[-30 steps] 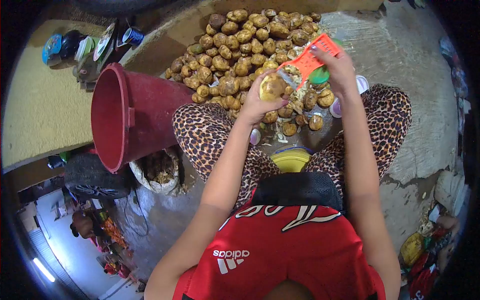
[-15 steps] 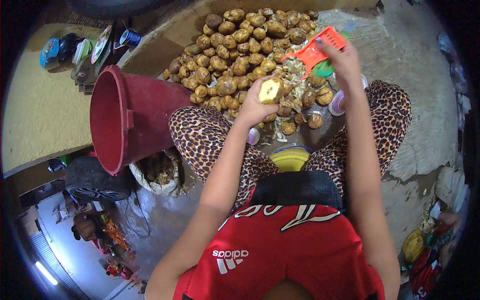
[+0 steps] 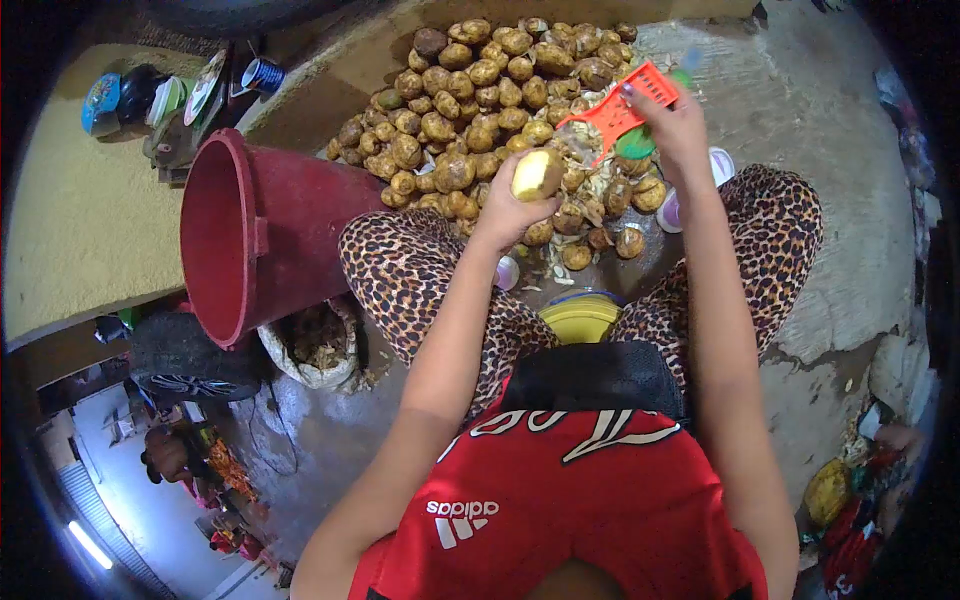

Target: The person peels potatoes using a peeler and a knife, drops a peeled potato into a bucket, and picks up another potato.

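Note:
A partly peeled potato [image 3: 537, 175] is gripped in my left hand [image 3: 508, 208], with pale flesh showing on its left side. My right hand [image 3: 675, 130] is closed round an orange peeler [image 3: 618, 115], whose blade end points toward the potato without touching it. Beyond both hands a large pile of unpeeled potatoes [image 3: 455, 120] lies on the floor. Pale peelings [image 3: 593, 165] lie beneath the peeler, beside a green round object [image 3: 636, 143].
A big red bucket [image 3: 300, 210] lies tipped at the left, above a white sack [image 3: 335, 350] and a tyre [image 3: 185, 355]. A yellow container [image 3: 582, 320] is between my legs. People [image 3: 172, 455] are at the lower left; a co-worker's red clothing [image 3: 850, 540] shows lower right.
The left hand has turned the potato, which first showed mostly brown skin and now shows a bare pale side. The peeler has drawn away from the potato, toward the right.

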A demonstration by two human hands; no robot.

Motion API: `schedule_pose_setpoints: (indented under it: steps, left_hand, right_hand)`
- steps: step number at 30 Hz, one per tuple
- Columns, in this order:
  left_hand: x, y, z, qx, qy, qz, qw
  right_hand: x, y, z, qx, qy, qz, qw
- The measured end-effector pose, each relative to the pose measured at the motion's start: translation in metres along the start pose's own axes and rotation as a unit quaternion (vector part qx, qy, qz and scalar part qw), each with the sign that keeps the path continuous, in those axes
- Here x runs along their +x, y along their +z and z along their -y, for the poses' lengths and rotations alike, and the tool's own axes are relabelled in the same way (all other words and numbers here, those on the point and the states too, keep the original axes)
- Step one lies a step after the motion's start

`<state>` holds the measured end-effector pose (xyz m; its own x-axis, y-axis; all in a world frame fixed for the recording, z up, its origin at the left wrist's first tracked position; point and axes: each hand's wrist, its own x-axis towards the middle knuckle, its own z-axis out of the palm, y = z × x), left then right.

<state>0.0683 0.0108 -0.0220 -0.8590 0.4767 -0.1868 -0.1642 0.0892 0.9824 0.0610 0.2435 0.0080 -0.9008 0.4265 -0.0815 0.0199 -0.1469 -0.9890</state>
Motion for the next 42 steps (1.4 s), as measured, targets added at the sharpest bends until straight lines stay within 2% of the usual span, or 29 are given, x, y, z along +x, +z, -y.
schedule_pose_setpoints:
  steps: [3, 5, 9, 13, 19, 22, 25, 28, 32, 33, 36, 38, 42]
  left_hand:
    - [-0.001, 0.004, -0.003, -0.242, -0.058, 0.012, 0.968]
    - [-0.005, 0.007, -0.014, -0.292, -0.059, 0.027, 0.954]
    - [-0.007, 0.011, -0.025, -0.339, -0.096, 0.035, 0.935]
    - [-0.008, 0.011, -0.02, -0.323, -0.114, 0.056, 0.938]
    - [-0.008, 0.01, -0.024, -0.329, -0.135, 0.082, 0.931]
    - [-0.011, 0.005, -0.023, -0.336, -0.15, 0.1, 0.924]
    - [-0.013, -0.003, -0.019, -0.327, -0.163, 0.11, 0.925]
    - [-0.006, 0.004, -0.016, -0.335, -0.157, 0.049, 0.928]
    - [-0.01, 0.003, -0.019, -0.326, -0.15, 0.064, 0.931]
    - [-0.01, 0.004, -0.018, -0.327, -0.145, 0.058, 0.932]
    - [-0.009, 0.007, -0.019, -0.31, -0.144, 0.053, 0.938]
    - [-0.009, 0.007, -0.023, -0.274, -0.165, 0.065, 0.945]
    - [-0.005, 0.012, -0.02, -0.31, -0.119, 0.091, 0.939]
  right_hand:
    - [-0.019, 0.021, 0.01, 0.054, 0.041, 0.039, 0.997]
    - [-0.022, 0.024, 0.004, 0.088, 0.054, 0.062, 0.993]
    - [-0.029, 0.036, 0.013, 0.044, 0.06, 0.073, 0.995]
    - [-0.028, 0.037, 0.01, 0.004, 0.013, 0.112, 0.994]
    - [-0.024, 0.027, 0.022, -0.095, 0.013, 0.132, 0.987]
    - [-0.005, 0.004, 0.021, -0.235, -0.031, -0.008, 0.971]
    - [0.017, -0.03, 0.025, -0.111, -0.006, -0.064, 0.992]
    - [0.013, -0.02, 0.008, -0.078, -0.076, -0.046, 0.993]
    - [-0.009, 0.005, 0.009, -0.013, 0.004, 0.014, 1.0]
    - [-0.013, 0.01, 0.01, -0.082, 0.012, 0.038, 0.996]
    - [-0.029, 0.034, 0.017, 0.001, 0.042, 0.065, 0.997]
    - [-0.032, 0.037, 0.018, -0.032, 0.023, 0.09, 0.995]
    - [-0.021, 0.027, 0.008, -0.095, 0.017, 0.098, 0.991]
